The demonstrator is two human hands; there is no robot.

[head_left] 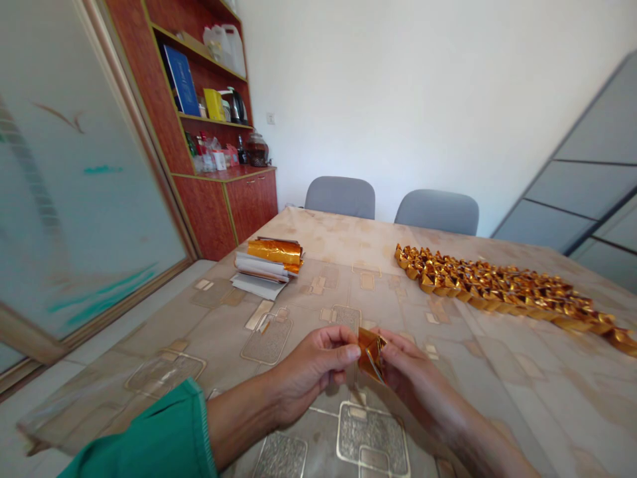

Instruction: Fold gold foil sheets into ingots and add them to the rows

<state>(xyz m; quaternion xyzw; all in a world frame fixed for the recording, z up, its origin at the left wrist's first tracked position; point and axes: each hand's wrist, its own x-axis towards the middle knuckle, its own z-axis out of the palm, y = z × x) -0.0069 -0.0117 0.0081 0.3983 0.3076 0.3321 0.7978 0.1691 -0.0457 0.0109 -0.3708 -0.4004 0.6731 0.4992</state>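
Observation:
A small piece of folded gold foil paper is held between my two hands, above the near middle of the table. My left hand pinches its left edge between thumb and fingers. On the other side, my right hand grips the paper's right part, with some fingers hidden behind it. The paper's folds stand partly apart, showing a pale inner edge. Farther off to the left lies a stack of gold and white foil sheets, curled over. Rows of folded gold foil pieces stand packed together at the right.
A patterned cloth covers the table. Two grey chairs stand at its far side by the white wall. A red-brown cabinet with jugs, a kettle and bottles rises at the back left, beside a frosted glass door.

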